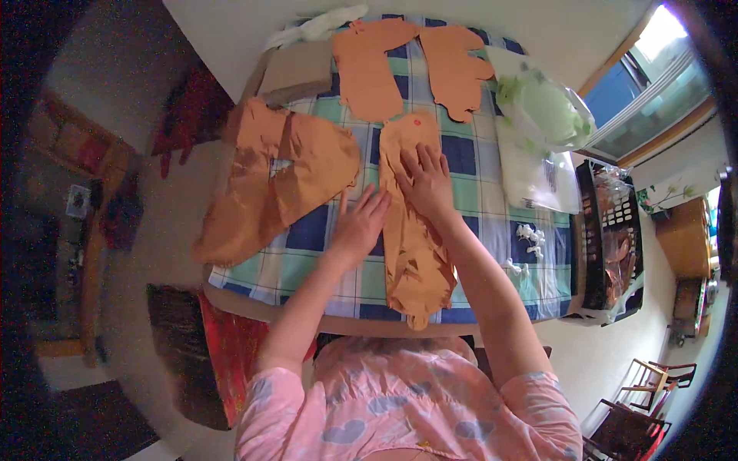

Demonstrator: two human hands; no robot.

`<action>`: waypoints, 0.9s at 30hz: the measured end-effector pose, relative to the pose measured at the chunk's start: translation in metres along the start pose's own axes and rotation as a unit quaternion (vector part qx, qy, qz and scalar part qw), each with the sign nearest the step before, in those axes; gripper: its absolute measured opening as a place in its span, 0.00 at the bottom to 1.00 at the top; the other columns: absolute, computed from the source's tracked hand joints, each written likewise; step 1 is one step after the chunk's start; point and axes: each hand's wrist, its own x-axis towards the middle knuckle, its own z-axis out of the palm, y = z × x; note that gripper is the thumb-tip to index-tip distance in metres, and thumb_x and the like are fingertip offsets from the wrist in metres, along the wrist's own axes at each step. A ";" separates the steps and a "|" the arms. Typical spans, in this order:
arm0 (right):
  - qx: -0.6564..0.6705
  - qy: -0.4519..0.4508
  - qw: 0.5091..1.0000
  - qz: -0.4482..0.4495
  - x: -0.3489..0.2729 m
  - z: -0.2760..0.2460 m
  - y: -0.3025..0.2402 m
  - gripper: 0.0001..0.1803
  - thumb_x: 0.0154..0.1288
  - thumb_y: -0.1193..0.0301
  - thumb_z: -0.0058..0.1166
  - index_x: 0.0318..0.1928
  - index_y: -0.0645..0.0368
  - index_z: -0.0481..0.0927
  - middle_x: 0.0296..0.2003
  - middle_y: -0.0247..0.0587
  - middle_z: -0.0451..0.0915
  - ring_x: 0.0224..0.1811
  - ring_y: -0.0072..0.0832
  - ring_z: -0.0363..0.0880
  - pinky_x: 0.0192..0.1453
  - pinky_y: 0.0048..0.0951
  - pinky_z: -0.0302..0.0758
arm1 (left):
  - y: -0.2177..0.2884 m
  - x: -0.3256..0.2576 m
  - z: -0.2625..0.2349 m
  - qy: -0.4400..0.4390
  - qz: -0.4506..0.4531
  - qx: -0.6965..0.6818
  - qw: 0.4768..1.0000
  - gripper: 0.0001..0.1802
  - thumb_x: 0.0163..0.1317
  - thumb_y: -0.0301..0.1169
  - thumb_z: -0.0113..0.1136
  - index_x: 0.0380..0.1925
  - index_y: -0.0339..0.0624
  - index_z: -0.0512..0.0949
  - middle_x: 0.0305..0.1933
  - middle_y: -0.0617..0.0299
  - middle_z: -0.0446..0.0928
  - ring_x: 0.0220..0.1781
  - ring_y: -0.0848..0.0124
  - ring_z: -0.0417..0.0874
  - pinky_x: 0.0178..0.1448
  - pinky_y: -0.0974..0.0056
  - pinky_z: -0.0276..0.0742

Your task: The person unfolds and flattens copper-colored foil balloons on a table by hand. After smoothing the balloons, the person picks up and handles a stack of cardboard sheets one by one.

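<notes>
A long, narrow, crinkled orange-brown sheet piece (411, 253) lies lengthwise in front of me, slightly shiny and ending in a small tab near the table's front edge. My right hand (427, 184) rests flat on its upper part, fingers spread. Along its left edge lies my left hand (360, 224), fingers stretched out and fingertips touching or nearly touching the piece. To the left spreads a larger creased piece (307, 169) of the same colour, bent at an angle. Two flatter orange cutout shapes, one left (369, 73) and one right (453, 69), lie at the far side.
A checked blue, green and white cloth (307, 288) covers the table. A cardboard-coloured box (298, 71) stands far left. On the right are clear plastic packaging (542, 180), small white bits (530, 238) and a black basket (611, 238) beside the table. Chairs (630, 422) stand beyond.
</notes>
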 end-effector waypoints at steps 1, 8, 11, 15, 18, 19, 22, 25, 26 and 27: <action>-0.002 0.002 1.000 -0.001 -0.001 0.001 0.002 0.24 0.63 0.56 0.49 0.58 0.50 0.71 0.61 0.53 0.66 0.66 0.47 0.60 0.67 0.52 0.55 | -0.003 0.011 0.002 0.007 -0.010 -0.013 1.000 0.24 0.65 0.37 0.45 0.60 0.44 0.66 0.66 0.62 0.64 0.71 0.64 0.57 0.71 0.40 0.42; -0.014 0.000 1.000 -0.001 0.000 0.003 0.005 0.25 0.62 0.57 0.49 0.59 0.51 0.71 0.61 0.53 0.66 0.65 0.47 0.62 0.68 0.50 0.55 | -0.018 0.060 0.009 0.024 -0.030 0.001 0.999 0.24 0.65 0.37 0.45 0.60 0.42 0.66 0.66 0.60 0.64 0.71 0.63 0.58 0.70 0.41 0.48; -0.021 0.002 1.000 -0.014 -0.001 0.000 0.006 0.25 0.62 0.56 0.49 0.59 0.51 0.71 0.61 0.53 0.66 0.65 0.46 0.62 0.68 0.50 0.54 | -0.015 0.069 0.013 0.038 -0.025 -0.006 0.999 0.25 0.65 0.37 0.44 0.61 0.40 0.65 0.67 0.58 0.63 0.71 0.63 0.57 0.70 0.43 0.49; 0.011 -0.016 1.000 0.023 0.001 0.005 0.010 0.24 0.63 0.57 0.49 0.59 0.50 0.71 0.62 0.52 0.65 0.65 0.46 0.61 0.68 0.51 0.53 | -0.012 0.073 0.017 0.062 -0.030 -0.100 0.993 0.26 0.66 0.39 0.43 0.62 0.38 0.64 0.67 0.55 0.63 0.71 0.61 0.57 0.71 0.44 0.45; 0.149 -0.061 0.983 0.092 0.008 0.004 0.021 0.26 0.64 0.59 0.48 0.61 0.51 0.69 0.63 0.53 0.62 0.68 0.47 0.56 0.68 0.57 0.51 | -0.013 0.071 0.016 0.058 -0.029 -0.081 0.995 0.27 0.65 0.39 0.43 0.61 0.38 0.64 0.67 0.54 0.63 0.71 0.59 0.57 0.71 0.43 0.45; 0.147 -0.058 0.983 0.090 0.009 0.001 0.026 0.26 0.64 0.59 0.48 0.61 0.51 0.69 0.63 0.53 0.62 0.68 0.47 0.56 0.68 0.57 0.51 | -0.011 0.071 0.014 0.058 -0.026 -0.030 0.998 0.27 0.65 0.40 0.44 0.61 0.38 0.64 0.67 0.54 0.63 0.71 0.59 0.57 0.71 0.42 0.45; 0.128 -0.024 0.987 0.091 0.009 -0.010 0.043 0.27 0.62 0.61 0.51 0.61 0.51 0.68 0.64 0.52 0.62 0.68 0.47 0.57 0.67 0.59 0.52 | -0.011 0.072 0.010 0.037 -0.045 -0.136 0.989 0.27 0.64 0.40 0.45 0.61 0.38 0.65 0.67 0.55 0.63 0.71 0.58 0.57 0.70 0.41 0.46; 0.096 -0.043 0.991 0.081 0.000 -0.018 0.050 0.25 0.63 0.60 0.50 0.61 0.49 0.70 0.65 0.51 0.61 0.69 0.45 0.56 0.69 0.54 0.50 | -0.009 0.066 0.008 0.054 -0.016 -0.033 0.998 0.27 0.64 0.40 0.47 0.60 0.38 0.66 0.67 0.55 0.62 0.70 0.58 0.58 0.69 0.40 0.48; 0.079 -0.048 0.993 0.068 -0.002 -0.018 0.050 0.25 0.63 0.60 0.50 0.61 0.50 0.70 0.64 0.52 0.61 0.69 0.45 0.56 0.68 0.54 0.51 | -0.010 0.065 0.010 0.056 -0.017 -0.031 0.998 0.27 0.64 0.40 0.47 0.60 0.38 0.66 0.67 0.55 0.62 0.70 0.58 0.58 0.69 0.40 0.48; 0.063 -0.052 0.995 0.054 -0.003 -0.018 0.051 0.25 0.63 0.61 0.50 0.60 0.50 0.70 0.64 0.53 0.62 0.69 0.46 0.56 0.68 0.55 0.51 | -0.011 0.064 0.013 0.066 -0.020 -0.056 0.996 0.27 0.63 0.40 0.49 0.59 0.39 0.66 0.67 0.56 0.62 0.70 0.59 0.58 0.69 0.40 0.49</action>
